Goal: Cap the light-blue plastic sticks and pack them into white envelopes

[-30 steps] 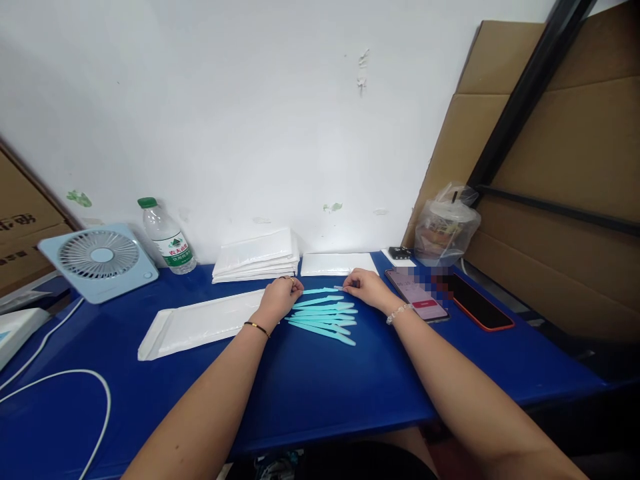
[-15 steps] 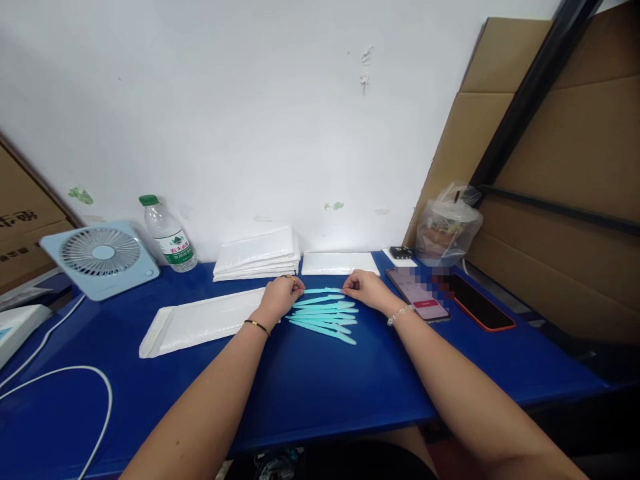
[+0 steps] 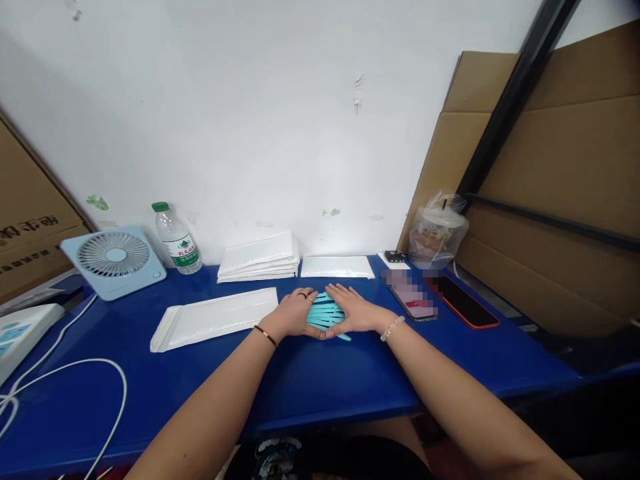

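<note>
Several turquoise eyebrow razors (image 3: 325, 313) lie fanned side by side on the blue tabletop, with their ends covered by my hands. My left hand (image 3: 296, 315) rests over their left ends, fingers stretched out and thumb apart. Over the right ends lies my right hand (image 3: 356, 313), also open, its fingers reaching forward. Both thumbs meet at the near side, so the hands frame the razors. One razor tip sticks out below my right hand. Just left of my left hand lies a white padded mailer (image 3: 215, 319), flat on the table.
Behind the hands are a stack of white mailers (image 3: 257, 259) and a single flat mailer (image 3: 337, 267). A blue fan (image 3: 115, 260) and a water bottle (image 3: 177, 243) stand left. Two phones (image 3: 413, 297), (image 3: 467, 303) and a bagged cup (image 3: 437, 233) are at right. A white cable (image 3: 123, 393) curls front left.
Both hands have gone from pinching the ends of the farthest razor to lying spread over the whole group. The razors are drawn closer together. The camera view has shifted slightly.
</note>
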`<state>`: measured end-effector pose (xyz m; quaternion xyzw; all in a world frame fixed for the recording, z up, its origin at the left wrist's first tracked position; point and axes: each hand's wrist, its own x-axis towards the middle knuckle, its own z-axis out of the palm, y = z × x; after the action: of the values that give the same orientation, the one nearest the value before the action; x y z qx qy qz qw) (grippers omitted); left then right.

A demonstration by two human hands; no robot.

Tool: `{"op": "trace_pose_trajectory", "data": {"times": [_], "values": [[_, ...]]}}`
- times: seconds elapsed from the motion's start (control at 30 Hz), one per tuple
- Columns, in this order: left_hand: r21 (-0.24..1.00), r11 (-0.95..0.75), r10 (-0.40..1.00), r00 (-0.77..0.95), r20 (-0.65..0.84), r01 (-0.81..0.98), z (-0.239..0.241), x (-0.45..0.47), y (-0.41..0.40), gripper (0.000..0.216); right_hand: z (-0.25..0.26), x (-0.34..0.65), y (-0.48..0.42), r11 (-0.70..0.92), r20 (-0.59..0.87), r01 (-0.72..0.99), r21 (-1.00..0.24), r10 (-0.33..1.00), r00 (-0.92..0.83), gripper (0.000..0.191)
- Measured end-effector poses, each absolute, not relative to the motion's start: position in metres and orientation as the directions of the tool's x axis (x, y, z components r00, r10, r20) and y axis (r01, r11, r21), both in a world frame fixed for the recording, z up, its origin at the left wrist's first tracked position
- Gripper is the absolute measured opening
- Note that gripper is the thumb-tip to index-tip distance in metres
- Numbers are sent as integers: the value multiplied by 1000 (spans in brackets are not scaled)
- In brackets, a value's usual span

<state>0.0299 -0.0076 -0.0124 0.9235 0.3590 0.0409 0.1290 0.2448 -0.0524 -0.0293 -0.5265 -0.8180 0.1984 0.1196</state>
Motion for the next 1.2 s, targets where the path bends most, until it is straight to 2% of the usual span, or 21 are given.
{"op": "trace_pose_trajectory", "data": {"times": [0.07, 0.17, 0.23, 0.37, 0.5, 0.67, 0.8, 0.9, 1.03, 1.13, 1.2], "values": [[212, -723, 668, 744, -27, 657, -13, 32, -23, 81, -30, 236, -70, 391, -38, 821, -416, 894, -446, 105], [152, -746, 661, 749, 47, 649, -16, 31, -53, 42, -33, 226, -99, 449, 73, 802, -395, 885, -460, 72], [117, -754, 656, 750, 86, 646, -18, 27, -78, 29, -34, 221, -122, 486, 170, 787, -381, 873, -457, 51], [81, -761, 648, 758, 75, 643, -22, 19, -121, 22, -29, 207, -165, 536, 258, 778, -328, 843, -472, 28], [41, -772, 636, 769, 61, 634, -24, 18, -139, 14, -22, 192, -187, 490, 243, 859, -146, 860, -449, 13], [-18, -756, 649, 754, 103, 654, -26, 18, -145, 18, -20, 188, -188, 488, 216, 869, 80, 843, -493, 9], [-74, -775, 617, 776, 130, 628, -27, 18, -149, 17, -18, 191, -187, 522, 173, 841, 142, 824, -540, 14], [-81, -794, 594, 797, 114, 603, -28, 19, -149, 16, -18, 190, -184, 561, 125, 821, 107, 812, -570, 19], [6, -782, 619, 777, 118, 623, -27, 19, -144, 14, 1, 191, -177, 561, 18, 827, -22, 828, -561, 24], [202, -711, 700, 704, 121, 673, -22, 18, -139, 12, 36, 204, -171, 541, 24, 818, -193, 836, -548, 21], [446, -620, 768, 616, 175, 646, -17, 19, -136, 11, 60, 216, -167, 512, 47, 731, -451, 832, -553, 21]]}}
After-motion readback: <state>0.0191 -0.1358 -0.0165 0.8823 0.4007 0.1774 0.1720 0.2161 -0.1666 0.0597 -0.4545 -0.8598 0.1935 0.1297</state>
